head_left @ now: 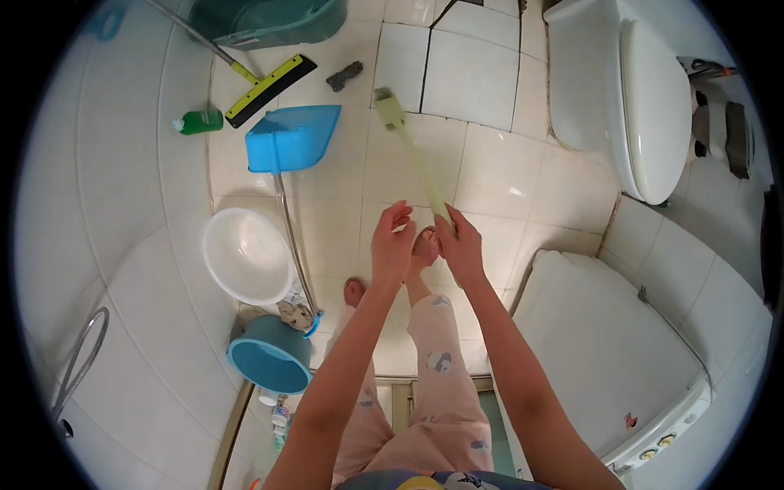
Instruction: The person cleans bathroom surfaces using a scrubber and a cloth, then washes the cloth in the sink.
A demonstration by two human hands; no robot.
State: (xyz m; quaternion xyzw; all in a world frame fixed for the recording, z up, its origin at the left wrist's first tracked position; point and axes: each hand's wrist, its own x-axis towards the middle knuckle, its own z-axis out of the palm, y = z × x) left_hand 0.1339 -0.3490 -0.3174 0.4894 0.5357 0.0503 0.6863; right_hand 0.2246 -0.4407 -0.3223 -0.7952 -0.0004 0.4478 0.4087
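My right hand [459,243] is wrapped round the lower end of a pale green long-handled brush [418,159]. The brush slants up and to the left over the tiled floor, its head at the far end, slightly blurred. To the left of it, my left hand [394,237] is held up with bent fingers apart and nothing in them. A blue dustpan [292,139] with a metal handle lies beyond it on the left. Near the dustpan are a green and black squeegee [269,91], a green bottle [201,122] and a dark crumpled cloth [345,76].
A white basin [247,256] and a blue bucket [272,354] stand at the left wall. A dark green tub [269,23] is at the top. On the right are a toilet [655,112] and a white washing machine [588,351]. Beige tiles [498,167] cover the floor.
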